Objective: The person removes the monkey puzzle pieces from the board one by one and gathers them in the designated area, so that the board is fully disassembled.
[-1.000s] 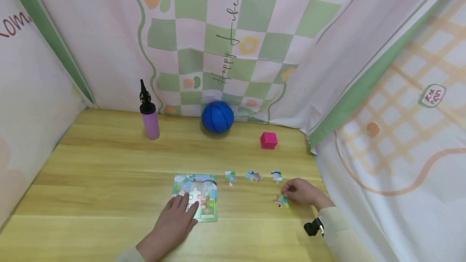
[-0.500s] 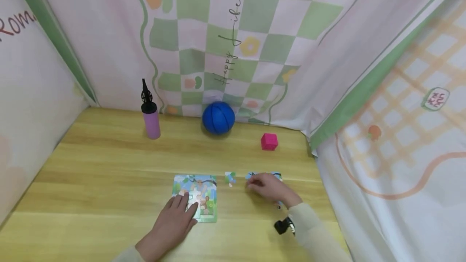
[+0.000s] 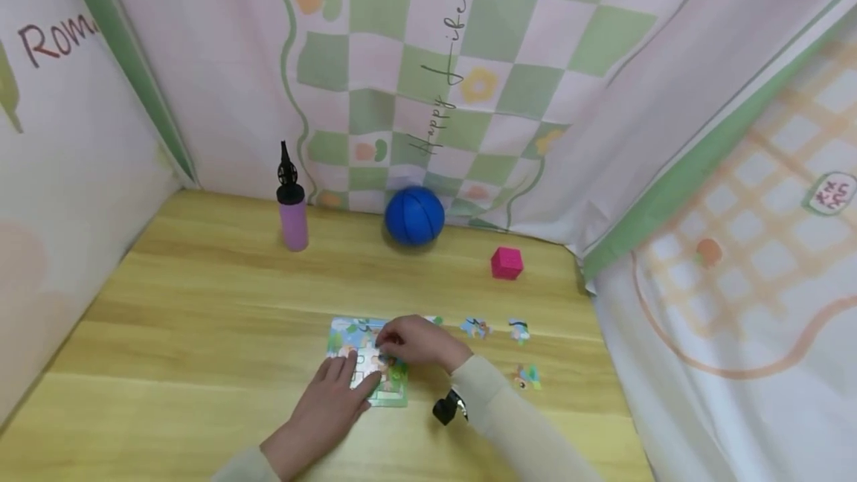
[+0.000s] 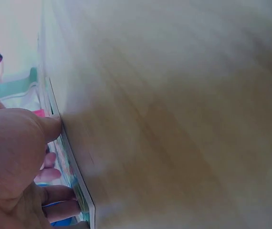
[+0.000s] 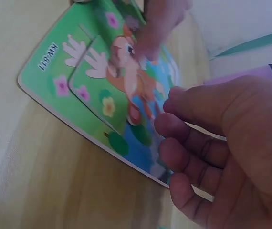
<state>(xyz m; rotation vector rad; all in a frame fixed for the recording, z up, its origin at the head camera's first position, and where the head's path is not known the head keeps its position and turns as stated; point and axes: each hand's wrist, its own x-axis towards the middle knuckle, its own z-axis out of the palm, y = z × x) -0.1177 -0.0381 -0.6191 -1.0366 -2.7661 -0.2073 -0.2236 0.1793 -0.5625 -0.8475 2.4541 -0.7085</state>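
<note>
A jigsaw puzzle board (image 3: 343, 330) lies on the wooden table, picturing animals; its middle shows pale piece outlines. My left hand (image 3: 331, 396) rests on its lower left, fingers extended; in the left wrist view the thumb (image 4: 54, 128) touches the board's edge. Over the upper right part is my right hand (image 3: 422, 341), thumb and forefinger brought together. Whether a piece is between them is hidden. In the right wrist view its fingers (image 5: 174, 152) are bent beside the printed deer (image 5: 126, 62). Right of the board lie loose puzzle pieces (image 3: 477, 328), several in all, one partly covered by the right hand.
At the back of the table stand a purple hand pump (image 3: 293, 222) with a black top, a blue ball (image 3: 414, 216) and a pink cube (image 3: 506, 263). A printed curtain (image 3: 428, 80) hangs behind them. The right wrist wears a black device (image 3: 446, 407).
My right hand has moved left from the loose pieces to the board. The left hand stays on the board. The head view has shifted slightly.
</note>
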